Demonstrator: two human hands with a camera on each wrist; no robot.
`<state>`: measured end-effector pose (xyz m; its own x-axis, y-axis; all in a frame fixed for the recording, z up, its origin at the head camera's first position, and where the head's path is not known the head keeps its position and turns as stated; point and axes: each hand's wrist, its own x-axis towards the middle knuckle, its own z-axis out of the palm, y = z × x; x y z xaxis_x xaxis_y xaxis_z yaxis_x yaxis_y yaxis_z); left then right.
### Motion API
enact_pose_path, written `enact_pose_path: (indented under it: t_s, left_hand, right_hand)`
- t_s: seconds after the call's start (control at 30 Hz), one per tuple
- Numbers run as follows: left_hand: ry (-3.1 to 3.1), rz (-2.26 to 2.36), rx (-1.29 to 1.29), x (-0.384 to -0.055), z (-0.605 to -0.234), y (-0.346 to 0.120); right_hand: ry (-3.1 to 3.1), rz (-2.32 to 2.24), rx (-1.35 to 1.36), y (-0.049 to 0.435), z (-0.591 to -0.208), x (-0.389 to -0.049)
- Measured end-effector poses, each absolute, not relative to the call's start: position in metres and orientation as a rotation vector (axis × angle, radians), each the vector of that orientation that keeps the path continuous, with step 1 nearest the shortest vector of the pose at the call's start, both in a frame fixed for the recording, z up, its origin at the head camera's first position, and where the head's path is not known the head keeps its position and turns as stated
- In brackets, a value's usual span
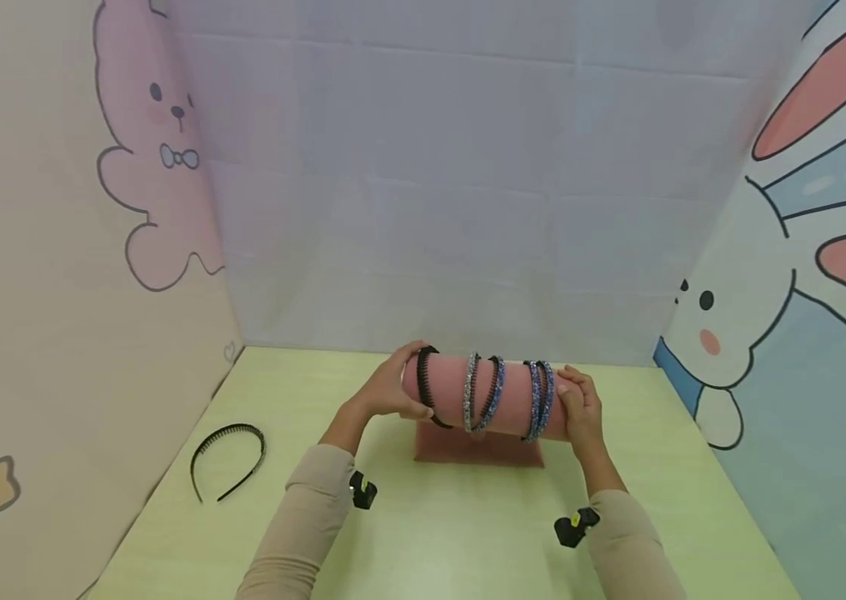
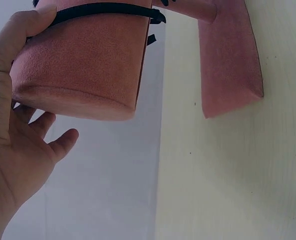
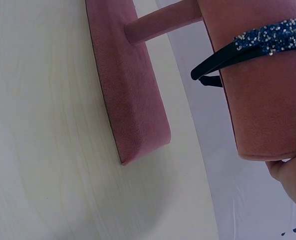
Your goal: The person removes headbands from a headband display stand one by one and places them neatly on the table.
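A pink, velvety headband display stand has a thick horizontal roll (image 1: 514, 400) on a short post above a flat base (image 1: 478, 452). At its left end my left hand (image 1: 381, 392) grips a black toothed headband (image 1: 423, 379) that lies around the roll. My left thumb (image 2: 45, 17) presses on that band; other fingers reach past the roll's end. My right hand (image 1: 582, 408) holds the roll's right end, its fingers bent over the edge. Between the hands sit a silver glittery headband (image 1: 468, 400) and several blue glittery headbands (image 1: 535, 404). Their lower tips stick out below the roll.
Another black toothed headband (image 1: 235, 428) lies alone at the left of the pale yellow-green table (image 1: 453, 533). A pale cloth wall (image 1: 430, 183) closes the back. Cartoon-printed panels, one with a rabbit (image 1: 738, 292), stand at the sides.
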<state>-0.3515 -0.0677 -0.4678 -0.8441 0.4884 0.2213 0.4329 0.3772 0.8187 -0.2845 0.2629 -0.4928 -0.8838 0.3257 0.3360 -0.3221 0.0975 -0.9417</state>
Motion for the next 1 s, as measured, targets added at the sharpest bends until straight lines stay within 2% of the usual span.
enact_pose_path:
  t_s: [0.23, 0.5, 0.73, 1.0]
  left_hand:
    - [2.534, 1.512, 0.793, -0.351, -0.469, -0.071]
    - [2.496, 1.508, 0.755, -0.349, -0.468, -0.076]
    - [2.425, 1.583, 0.817, -0.351, -0.472, -0.08]
    - [2.357, 1.671, 0.852, -0.351, -0.477, -0.086]
  right_hand:
    - [-1.916, 1.842, 0.003, 0.265, -0.492, -0.286]
    - [-1.946, 1.828, 0.015, 0.252, -0.467, -0.27]
    - [-1.928, 1.843, 0.013, 0.266, -0.49, -0.286]
    - [-1.91, 1.831, 0.017, 0.264, -0.496, -0.286]
